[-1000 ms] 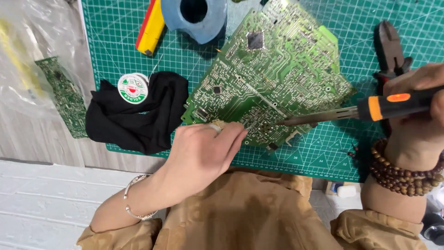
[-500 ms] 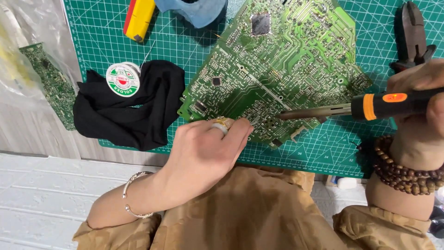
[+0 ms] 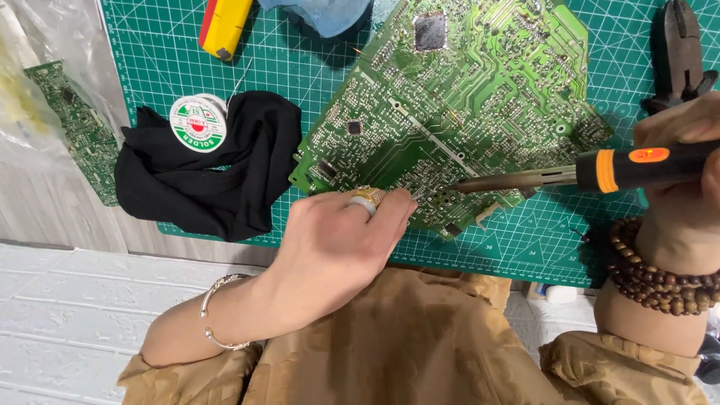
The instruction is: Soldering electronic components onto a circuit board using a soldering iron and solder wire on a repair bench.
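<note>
A large green circuit board (image 3: 465,97) lies solder side up on a green cutting mat (image 3: 315,82). My right hand (image 3: 679,165) grips a black and orange soldering iron (image 3: 600,171), whose metal tip touches the board near its lower edge. My left hand (image 3: 337,244), wearing a ring, rests with curled fingers on the board's near edge, fingertips pinched close to the iron's tip; whether they hold a thin wire cannot be told.
A solder spool (image 3: 198,124) sits on a black cloth (image 3: 217,169) left of the board. A second small circuit board (image 3: 79,127) lies at the far left. Pliers (image 3: 679,52) lie top right; a yellow and red tool (image 3: 225,26) and a blue object (image 3: 330,13) sit at the top.
The view has shifted, so everything sits slightly lower and left in frame. The iron's tip stays on the same spot of the board and my left hand stays at the near edge.
</note>
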